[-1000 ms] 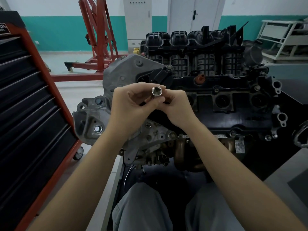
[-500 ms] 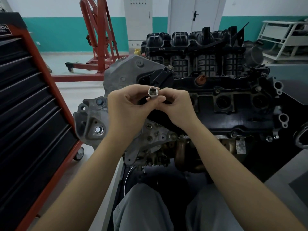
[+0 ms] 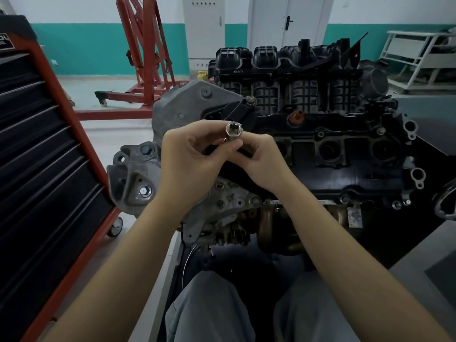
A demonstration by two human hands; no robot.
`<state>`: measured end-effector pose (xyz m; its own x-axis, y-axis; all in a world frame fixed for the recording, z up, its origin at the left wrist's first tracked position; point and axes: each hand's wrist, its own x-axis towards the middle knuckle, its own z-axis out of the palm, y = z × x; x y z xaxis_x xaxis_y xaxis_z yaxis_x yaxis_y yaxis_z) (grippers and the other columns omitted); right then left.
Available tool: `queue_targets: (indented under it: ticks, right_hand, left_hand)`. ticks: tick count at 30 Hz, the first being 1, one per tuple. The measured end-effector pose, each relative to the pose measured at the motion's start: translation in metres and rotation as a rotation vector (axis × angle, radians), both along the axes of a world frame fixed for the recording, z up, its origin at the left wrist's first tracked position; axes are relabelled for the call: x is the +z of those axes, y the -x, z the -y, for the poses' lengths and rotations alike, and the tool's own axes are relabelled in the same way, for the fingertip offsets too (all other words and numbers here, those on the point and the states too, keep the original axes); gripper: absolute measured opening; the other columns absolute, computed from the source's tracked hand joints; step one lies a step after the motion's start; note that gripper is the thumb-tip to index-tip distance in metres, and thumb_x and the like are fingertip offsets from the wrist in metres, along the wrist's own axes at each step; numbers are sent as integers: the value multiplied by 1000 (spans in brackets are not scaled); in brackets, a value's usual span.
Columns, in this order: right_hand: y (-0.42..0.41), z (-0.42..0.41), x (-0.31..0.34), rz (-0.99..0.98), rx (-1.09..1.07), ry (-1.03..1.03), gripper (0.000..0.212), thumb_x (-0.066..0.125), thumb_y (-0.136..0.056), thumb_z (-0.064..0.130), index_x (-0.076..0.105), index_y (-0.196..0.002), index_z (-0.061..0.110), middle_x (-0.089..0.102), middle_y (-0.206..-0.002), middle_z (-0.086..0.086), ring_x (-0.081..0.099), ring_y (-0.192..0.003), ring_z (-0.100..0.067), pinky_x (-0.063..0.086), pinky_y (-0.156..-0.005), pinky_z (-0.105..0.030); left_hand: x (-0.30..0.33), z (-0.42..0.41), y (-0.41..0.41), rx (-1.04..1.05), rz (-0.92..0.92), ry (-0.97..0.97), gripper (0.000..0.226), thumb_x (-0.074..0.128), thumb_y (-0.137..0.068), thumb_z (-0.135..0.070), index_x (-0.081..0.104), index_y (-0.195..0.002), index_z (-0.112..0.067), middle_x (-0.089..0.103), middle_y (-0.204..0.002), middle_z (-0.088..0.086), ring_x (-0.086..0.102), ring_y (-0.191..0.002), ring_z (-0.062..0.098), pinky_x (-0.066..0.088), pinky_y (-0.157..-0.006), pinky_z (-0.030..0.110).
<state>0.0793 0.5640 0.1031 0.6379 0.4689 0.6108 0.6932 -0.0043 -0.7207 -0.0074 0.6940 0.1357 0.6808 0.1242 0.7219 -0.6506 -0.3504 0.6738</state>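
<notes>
A short silver socket (image 3: 234, 130) points its open square end up at me, in front of a black car engine (image 3: 320, 134). My left hand (image 3: 191, 164) holds it with curled fingers and the thumb pressed against its lower side. My right hand (image 3: 259, 159) meets the left from the right, its curled fingers gripping the socket's lower part. What the socket's lower end sits on is hidden by my fingers.
A red tool cabinet (image 3: 44, 169) with black drawers stands close on the left. A red engine hoist (image 3: 145, 58) is behind it on the floor. A white rack (image 3: 419, 58) stands at the far right. My grey-trousered knees (image 3: 209, 304) are below the engine.
Both hands and the socket have shifted slightly left and down in the view, and the socket has turned a little between the fingers.
</notes>
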Motion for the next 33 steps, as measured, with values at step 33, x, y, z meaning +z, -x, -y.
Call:
queue_targets:
  ticks: [33]
  right_hand:
    - [-5, -3, -3, -28, -15, -34, 16, 71, -82, 1, 70, -99, 4, 73, -95, -7, 69, -94, -15, 53, -87, -29]
  left_hand:
    - [-5, 0, -6, 118, 39, 0, 25, 80, -72, 0, 71, -93, -9, 72, -86, 6, 71, -83, 19, 57, -79, 30]
